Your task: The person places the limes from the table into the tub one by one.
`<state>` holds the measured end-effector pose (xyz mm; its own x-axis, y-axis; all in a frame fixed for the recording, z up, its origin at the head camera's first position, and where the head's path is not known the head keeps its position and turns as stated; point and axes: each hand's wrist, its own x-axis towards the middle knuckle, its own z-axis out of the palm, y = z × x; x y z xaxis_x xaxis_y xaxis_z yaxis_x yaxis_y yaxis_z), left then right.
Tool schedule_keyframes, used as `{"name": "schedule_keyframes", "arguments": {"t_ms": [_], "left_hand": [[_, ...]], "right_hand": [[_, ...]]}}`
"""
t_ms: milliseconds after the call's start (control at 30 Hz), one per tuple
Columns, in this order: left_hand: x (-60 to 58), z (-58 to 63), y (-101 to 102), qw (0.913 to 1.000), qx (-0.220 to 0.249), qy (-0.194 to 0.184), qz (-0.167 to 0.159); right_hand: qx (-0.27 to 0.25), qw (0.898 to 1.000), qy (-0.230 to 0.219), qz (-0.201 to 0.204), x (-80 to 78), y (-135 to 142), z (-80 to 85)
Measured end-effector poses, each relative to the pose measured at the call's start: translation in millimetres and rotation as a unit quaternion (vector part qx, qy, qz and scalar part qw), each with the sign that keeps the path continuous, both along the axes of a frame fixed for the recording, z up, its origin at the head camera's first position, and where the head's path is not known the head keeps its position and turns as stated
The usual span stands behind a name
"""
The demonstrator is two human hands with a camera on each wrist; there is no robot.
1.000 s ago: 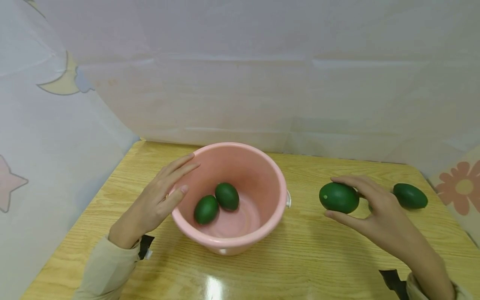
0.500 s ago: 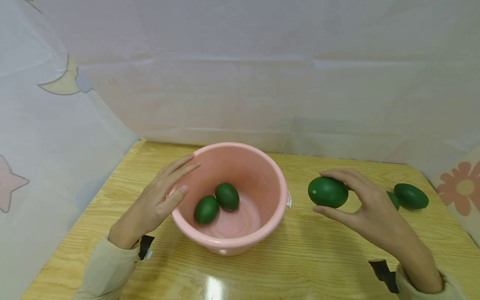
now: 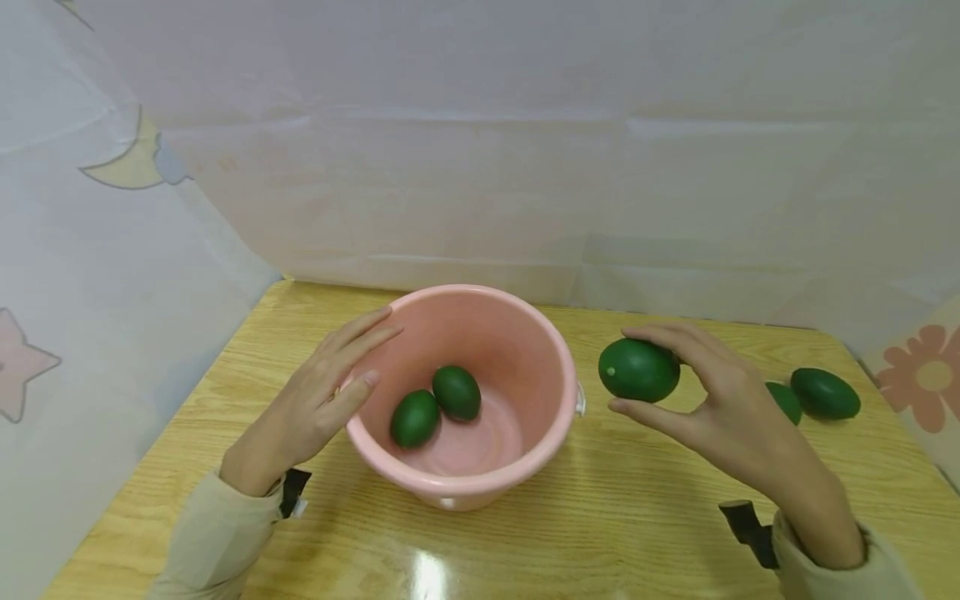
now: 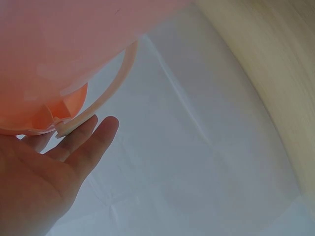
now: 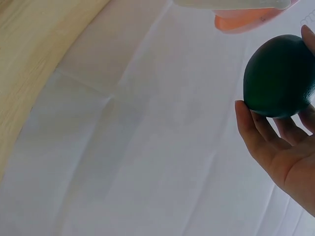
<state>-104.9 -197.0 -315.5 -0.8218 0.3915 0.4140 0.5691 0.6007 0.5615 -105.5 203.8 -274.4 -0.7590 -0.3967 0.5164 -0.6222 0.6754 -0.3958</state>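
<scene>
Pale printed sheet (image 3: 480,192) behind, glossy yellow wood-grain table (image 3: 637,533) below. Pinches smooth dark-green oval fruit (image 3: 637,371) between thumb and fingers of right hand (image 3: 723,404), just right of round pink plastic bucket (image 3: 465,485). Rests left hand (image 3: 307,408), fingers extended, against bucket's left rim; well apart from right hand. Inside bucket, nearer green fruit (image 3: 414,419) touching farther green fruit (image 3: 457,392). On table at right, partly hidden green fruit (image 3: 784,403) beside fully visible green fruit (image 3: 826,393). Held fruit probably light, stiff, slippery-skinned, not fragile; best gripped round widest part.
</scene>
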Motion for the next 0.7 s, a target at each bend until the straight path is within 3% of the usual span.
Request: {"name": "schedule_keyframes", "arguments": {"t_ms": [700], "left_hand": [[-1.1, -0.1, 0, 1.0000, -0.001, 0.004, 0.001]], "right_hand": [[-0.004, 0.995, 0.045, 0.088, -13.4, -29, 11.4]]}}
